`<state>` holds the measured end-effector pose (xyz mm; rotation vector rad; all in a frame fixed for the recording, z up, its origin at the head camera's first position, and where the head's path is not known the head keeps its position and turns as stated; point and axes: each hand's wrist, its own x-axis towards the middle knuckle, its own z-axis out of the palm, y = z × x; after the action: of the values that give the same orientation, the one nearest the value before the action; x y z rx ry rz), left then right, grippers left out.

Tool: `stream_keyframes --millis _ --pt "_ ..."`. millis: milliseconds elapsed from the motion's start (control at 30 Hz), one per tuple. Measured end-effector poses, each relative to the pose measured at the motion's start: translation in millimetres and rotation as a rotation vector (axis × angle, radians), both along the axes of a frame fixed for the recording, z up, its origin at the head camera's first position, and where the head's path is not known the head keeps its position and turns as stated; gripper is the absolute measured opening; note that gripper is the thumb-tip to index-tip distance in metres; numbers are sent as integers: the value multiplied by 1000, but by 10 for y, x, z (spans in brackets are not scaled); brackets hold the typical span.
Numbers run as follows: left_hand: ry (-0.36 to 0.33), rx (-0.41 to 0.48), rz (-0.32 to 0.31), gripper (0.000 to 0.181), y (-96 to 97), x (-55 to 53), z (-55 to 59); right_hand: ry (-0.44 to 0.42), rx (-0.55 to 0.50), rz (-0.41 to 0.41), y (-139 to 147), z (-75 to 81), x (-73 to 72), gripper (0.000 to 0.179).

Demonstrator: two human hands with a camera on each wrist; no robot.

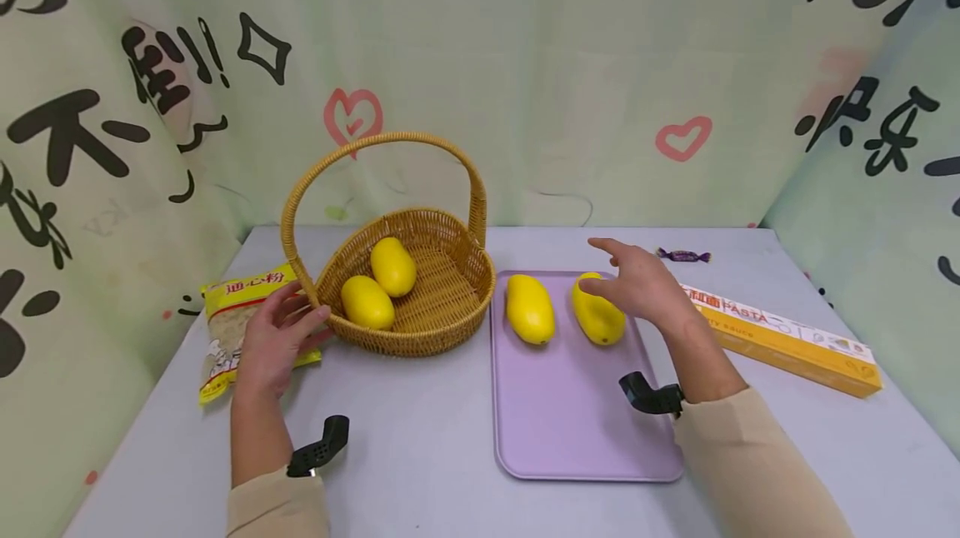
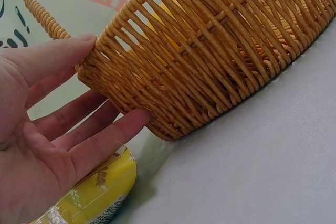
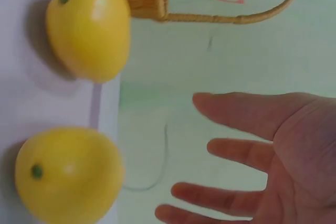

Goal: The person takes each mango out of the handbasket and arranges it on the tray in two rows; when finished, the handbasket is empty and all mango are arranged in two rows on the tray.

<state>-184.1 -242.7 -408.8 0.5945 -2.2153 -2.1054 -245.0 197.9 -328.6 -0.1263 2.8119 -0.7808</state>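
My left hand (image 1: 273, 334) holds the left edge of a wicker basket (image 1: 442, 342) at the foot of its arched handle. In the left wrist view the thumb (image 2: 58, 56) lies at the rim, with the other fingers against the basket's side. Two yellow mangoes (image 1: 392, 267) lie inside the basket. On a lilac tray (image 1: 577, 430) lie two more, a left mango (image 1: 529, 310) and a right mango (image 1: 600, 317). My right hand (image 1: 637, 284) hovers over the right one with fingers spread, and nothing is in it. It partly covers that mango in the head view.
A yellow bag of macaroni (image 1: 232, 326) lies left of the basket, partly behind my left hand. Right of the tray are a long pasta box (image 1: 787, 342) and a purple wrapped candy (image 1: 683, 256). A printed curtain (image 1: 570, 105) hangs along the table's back and sides.
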Motion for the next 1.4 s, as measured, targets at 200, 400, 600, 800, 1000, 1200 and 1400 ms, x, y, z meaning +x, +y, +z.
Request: stream_keyframes --millis 200,400,600,800,1000,1200,1400 --pt "23 -10 -17 75 -1 -7 -19 -3 -121 40 -140 123 -8 65" --pt "22 -7 -14 75 -19 0 -18 6 -200 90 -372 298 -32 60" --pt "8 -10 -1 77 -26 18 -27 -30 -295 113 -593 368 -103 56" --pt "15 -13 0 76 -17 9 -22 -77 -377 142 -776 387 -181 52" --pt "14 -13 1 76 -21 2 -15 -154 -470 159 -998 429 -248 54" --pt "20 -4 0 76 -16 1 -12 -206 -523 177 -1297 439 -285 52" --pt "25 -4 -1 76 -9 5 -13 -259 -515 195 -1592 309 -319 48"
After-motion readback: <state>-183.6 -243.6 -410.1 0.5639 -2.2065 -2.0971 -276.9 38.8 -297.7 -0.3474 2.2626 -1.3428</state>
